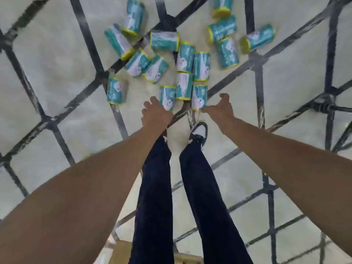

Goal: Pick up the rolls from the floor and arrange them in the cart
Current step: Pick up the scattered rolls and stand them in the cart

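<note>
1. The floor (pixel 53 54) fills the view: pale tiles crossed by wide dark bands that meet at angles.
2. The person's two legs (pixel 152 187) in dark trousers run up the middle of the frame, and one dark-and-white shoe (pixel 199 131) shows beside the right leg's end.
3. Both bare forearms reach forward and down from the lower corners toward the pile on the floor.
4. The rolls (pixel 185 58), wrapped in teal and white with yellow ends, lie scattered on the floor ahead of the feet. One bunch sits in the middle, a few lie apart at upper right, and one roll (pixel 115 90) lies alone at the left.
5. The left hand (pixel 155 113) is just at the near end of a roll (pixel 167 97) at the front of the bunch. Its fingers curl downward; the motion blur makes it hard to tell whether they touch the roll or have any hold of it.
6. The right hand (pixel 222 106) is spread open, thumb toward the next roll (pixel 199 97) and fingers arched apart to the right. It holds nothing, and the thumb tip appears to lie at the roll's near end.
7. At the bottom edge, between the legs, a small tan-coloured corner (pixel 122 252) of some object shows, too cropped to identify.
</note>
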The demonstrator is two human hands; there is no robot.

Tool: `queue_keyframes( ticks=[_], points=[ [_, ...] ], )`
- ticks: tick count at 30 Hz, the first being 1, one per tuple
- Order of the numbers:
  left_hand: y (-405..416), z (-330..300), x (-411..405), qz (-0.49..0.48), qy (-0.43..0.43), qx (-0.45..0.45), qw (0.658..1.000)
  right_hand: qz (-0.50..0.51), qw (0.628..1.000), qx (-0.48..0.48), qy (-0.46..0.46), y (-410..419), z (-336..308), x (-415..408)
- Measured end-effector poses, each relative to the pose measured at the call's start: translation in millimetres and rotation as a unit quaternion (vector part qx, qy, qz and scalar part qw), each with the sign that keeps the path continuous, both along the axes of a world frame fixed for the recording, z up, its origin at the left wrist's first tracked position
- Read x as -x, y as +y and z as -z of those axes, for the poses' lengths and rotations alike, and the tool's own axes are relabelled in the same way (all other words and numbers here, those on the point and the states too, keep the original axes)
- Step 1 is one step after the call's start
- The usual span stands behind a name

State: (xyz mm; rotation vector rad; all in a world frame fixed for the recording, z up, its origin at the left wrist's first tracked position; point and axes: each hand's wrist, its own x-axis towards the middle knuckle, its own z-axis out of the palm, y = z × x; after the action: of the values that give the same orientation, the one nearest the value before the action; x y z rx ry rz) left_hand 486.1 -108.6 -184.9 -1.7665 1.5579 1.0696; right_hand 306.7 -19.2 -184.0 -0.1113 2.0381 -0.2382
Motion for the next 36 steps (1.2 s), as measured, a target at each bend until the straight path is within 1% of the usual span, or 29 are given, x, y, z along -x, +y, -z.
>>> queue_keyframes(
  ticks=[3, 5, 7, 9, 11, 12, 16, 19, 21, 25, 28, 32, 36],
  points=[
    [-13.5, 99.3, 2.2, -0.035, -0.020, -0.025, 0.999, 0.021, 1.000, -0.014, 0.014, -9.9, 90.4, -6.6],
    [-16.2, 153.3, 4.6, -0.046, -0.019, -0.029, 0.998, 0.024, 0.999, -0.019, 0.018, -12.2, 142.4, -11.2],
    [-13.2, 195.7, 8.8, -0.049, -0.013, -0.039, 0.998, 0.029, 0.999, -0.015, 0.023, -13.3, 183.6, -16.8],
    [-5.4, 226.2, 12.0, -0.058, -0.008, -0.045, 0.997, 0.010, 0.999, -0.019, 0.042, -12.7, 213.4, -23.5],
    [3.4, 247.6, 14.9, -0.074, -0.010, -0.024, 0.997, -0.010, 0.996, -0.038, 0.081, -6.5, 236.7, -21.7],
    [5.8, 255.3, 14.2, -0.086, -0.012, -0.005, 0.996, -0.004, 0.994, -0.044, 0.099, -2.3, 245.6, -17.8],
    [-3.8, 277.4, 2.7, -0.155, -0.005, 0.043, 0.987, 0.059, 0.989, -0.031, 0.129, 8.7, 270.6, 4.3],
    [-3.6, 286.7, -4.8, -0.147, 0.000, 0.066, 0.987, 0.090, 0.983, -0.018, 0.156, 13.1, 279.2, 16.3],
    [-4.2, 287.0, -8.6, -0.147, 0.009, 0.072, 0.987, 0.101, 0.982, -0.006, 0.158, 14.1, 280.3, 17.6],
    [-14.5, 256.2, -7.8, -0.166, 0.033, 0.044, 0.985, 0.126, 0.984, 0.017, 0.129, 16.3, 255.1, 15.5],
    [-22.8, 195.7, -0.7, -0.163, 0.053, 0.036, 0.985, 0.163, 0.980, 0.046, 0.105, 16.3, 199.7, 11.6],
    [-29.9, 72.6, 15.4, -0.142, 0.073, 0.026, 0.987, 0.177, 0.978, 0.073, 0.081, 18.6, 75.0, 11.4],
    [-34.0, -87.5, 36.8, -0.119, 0.102, 0.032, 0.987, 0.200, 0.971, 0.111, 0.068, 20.6, -87.8, 17.2]
  ],
)
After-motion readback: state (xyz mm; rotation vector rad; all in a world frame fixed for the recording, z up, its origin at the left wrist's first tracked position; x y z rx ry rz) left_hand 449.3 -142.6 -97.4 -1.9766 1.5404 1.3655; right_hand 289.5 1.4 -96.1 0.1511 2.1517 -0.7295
